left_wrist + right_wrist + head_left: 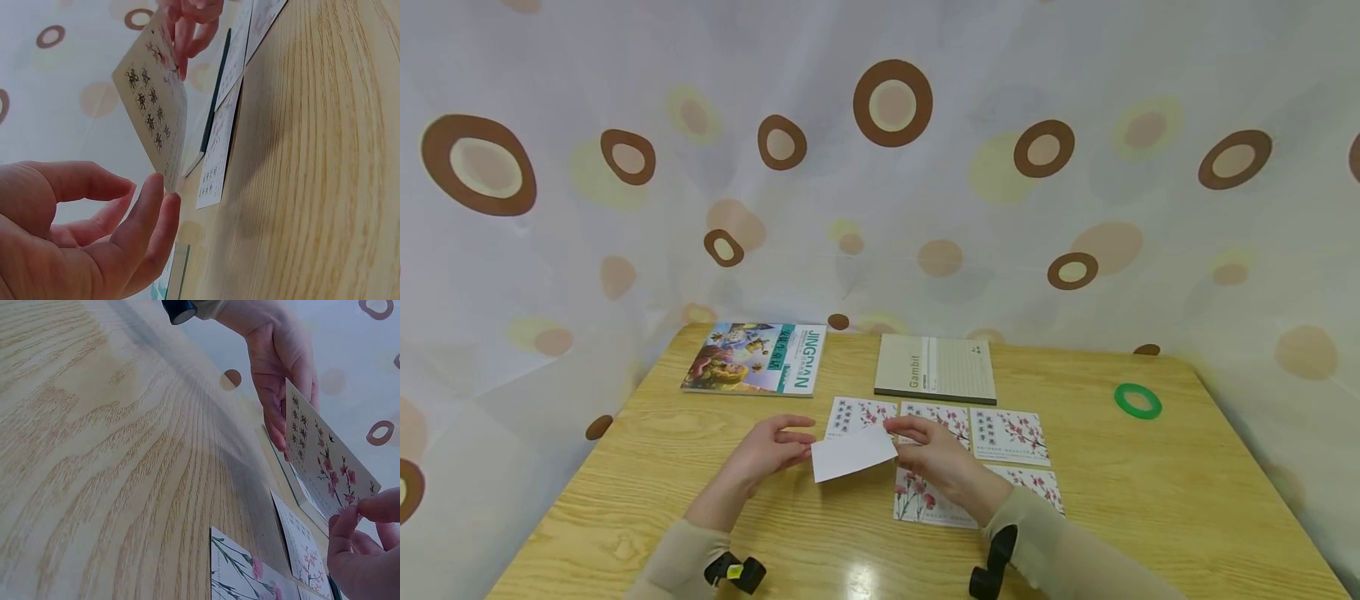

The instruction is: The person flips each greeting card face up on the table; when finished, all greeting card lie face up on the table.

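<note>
A white card (853,454) is up off the table, its blank face showing in the head view. Its other face carries dark characters and pink blossoms, seen on the card (328,456) in the right wrist view. My right hand (936,458) pinches one corner between thumb and fingers. Fingertips of my left hand (772,450) meet the opposite edge, while the left thumb (103,184) stands apart from the card. Several printed cards (1011,437) lie in rows on the table beneath and beyond the right hand, partly covered by it.
At the back left of the wooden table (1120,517) lies a colourful magazine (752,358). A beige notebook (936,367) lies behind the cards. A green ring like a tape roll (1138,401) is at the right. Behind hangs a patterned curtain (820,217).
</note>
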### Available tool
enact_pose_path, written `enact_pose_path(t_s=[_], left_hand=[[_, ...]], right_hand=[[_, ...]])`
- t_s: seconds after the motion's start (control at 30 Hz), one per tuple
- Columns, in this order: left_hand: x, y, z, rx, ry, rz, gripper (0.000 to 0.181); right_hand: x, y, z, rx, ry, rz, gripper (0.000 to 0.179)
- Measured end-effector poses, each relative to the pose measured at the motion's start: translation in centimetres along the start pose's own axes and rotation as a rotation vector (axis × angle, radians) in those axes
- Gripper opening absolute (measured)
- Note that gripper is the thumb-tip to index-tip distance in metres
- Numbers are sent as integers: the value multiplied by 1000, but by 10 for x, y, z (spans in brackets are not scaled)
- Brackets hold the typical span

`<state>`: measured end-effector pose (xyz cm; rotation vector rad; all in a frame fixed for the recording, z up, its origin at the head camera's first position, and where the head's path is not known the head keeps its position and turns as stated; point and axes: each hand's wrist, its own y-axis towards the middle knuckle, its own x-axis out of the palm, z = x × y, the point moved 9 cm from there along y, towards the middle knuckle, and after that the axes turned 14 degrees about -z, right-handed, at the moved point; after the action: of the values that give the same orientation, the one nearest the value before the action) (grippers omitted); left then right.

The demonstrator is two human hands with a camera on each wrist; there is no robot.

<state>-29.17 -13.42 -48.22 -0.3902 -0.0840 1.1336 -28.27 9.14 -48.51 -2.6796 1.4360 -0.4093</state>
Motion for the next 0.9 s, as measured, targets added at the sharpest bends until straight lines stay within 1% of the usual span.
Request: enact_pose_path(t_s=[0.1, 0.3, 0.37, 0.53, 0.63, 0.77, 0.9], left_hand=[[1, 0, 1, 7, 14, -6, 38], [3, -2, 6, 47, 76, -28, 38], [3, -3, 8, 56, 98, -28, 38], [3, -3, 11, 64, 119, -22, 35], [4, -4, 11, 61, 96, -35, 30], [6, -4, 9, 50, 44, -55, 24], [6, -3, 7, 33, 42, -45, 23]], right_hand=[[0, 0, 0, -10, 0, -1, 44], [-2, -2, 0, -22, 21, 25, 33], [-3, -2, 1, -18, 31, 40, 30], [-5, -3, 3, -13, 52, 58, 23], [-7, -3, 4, -2, 69, 82, 19], [-9, -3, 5, 20, 74, 117, 19], [-10, -3, 5, 36, 54, 141, 21]])
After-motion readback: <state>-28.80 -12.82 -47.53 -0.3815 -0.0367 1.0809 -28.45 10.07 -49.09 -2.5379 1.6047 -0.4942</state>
